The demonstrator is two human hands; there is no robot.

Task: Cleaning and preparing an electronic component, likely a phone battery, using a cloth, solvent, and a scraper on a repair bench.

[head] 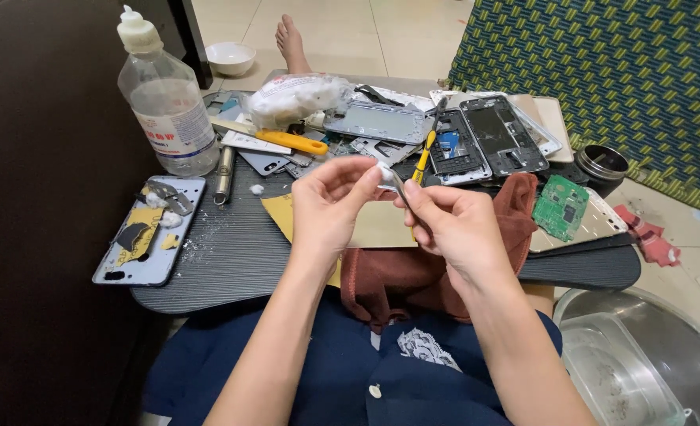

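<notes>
Left hand (330, 201) pinched a small white wad (383, 173), right hand (449, 225) gripped metal tweezers (397, 185), raised over cluttered dark table (247, 252), tiled floor (366, 28) beyond

A home corner used as a makeshift phone-repair spot. A low dark table (239, 252) sits over the person's lap on a pale tiled floor (326, 24). At twelve o'clock lie opened phone frames (488, 138), at two o'clock a green circuit board (561, 207), at ten o'clock a clear liquid bottle (164, 102); a patterned cushion (602, 71) fills one o'clock.
</notes>
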